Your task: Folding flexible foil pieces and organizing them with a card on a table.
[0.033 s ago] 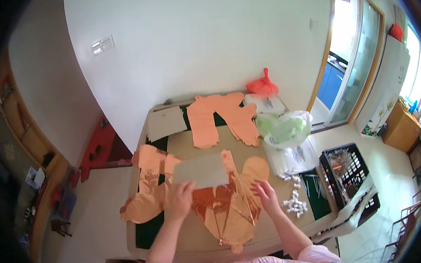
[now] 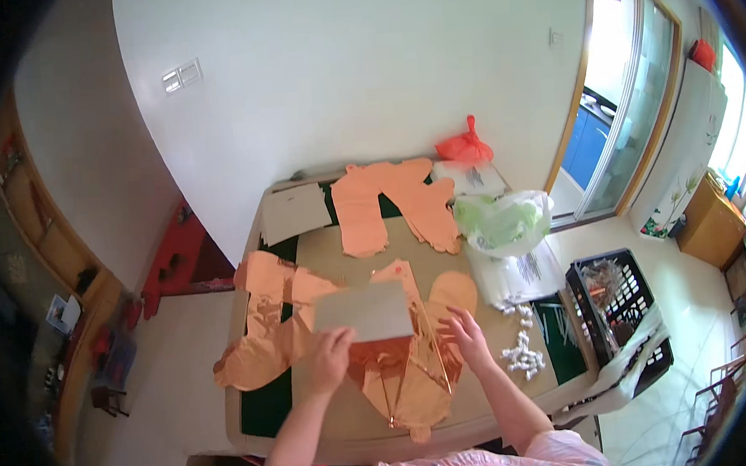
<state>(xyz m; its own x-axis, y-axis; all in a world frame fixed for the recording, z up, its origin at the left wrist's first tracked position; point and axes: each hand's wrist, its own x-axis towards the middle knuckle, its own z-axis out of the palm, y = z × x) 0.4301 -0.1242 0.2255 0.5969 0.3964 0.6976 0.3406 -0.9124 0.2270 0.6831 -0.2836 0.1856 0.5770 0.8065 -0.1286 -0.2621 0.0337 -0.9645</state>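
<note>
A grey cardboard rectangle (image 2: 363, 310) is pinched at its near left edge by my left hand (image 2: 334, 358). It lies over a shiny rose-gold foil balloon (image 2: 419, 397), flat and uninflated, in front of me. My right hand (image 2: 468, 339) is open, fingers apart, above the right part of that foil. From here I cannot tell whether its fingertips touch the foil. Another crumpled rose-gold foil balloon (image 2: 257, 363) rests to the left of the cardboard.
Matte orange foil pieces (image 2: 359, 213) lie at the table's far side, beside stacked grey cardboard (image 2: 296, 213). To the right are a green-white plastic bag (image 2: 504, 224), clear packets (image 2: 519, 278), small white bundles (image 2: 524, 356) and a black crate (image 2: 617, 304). A red bag (image 2: 467, 149) sits at the back.
The cardboard in my left hand has shifted a little right and toward me, over the foil. My right hand has moved slightly left and away from me.
</note>
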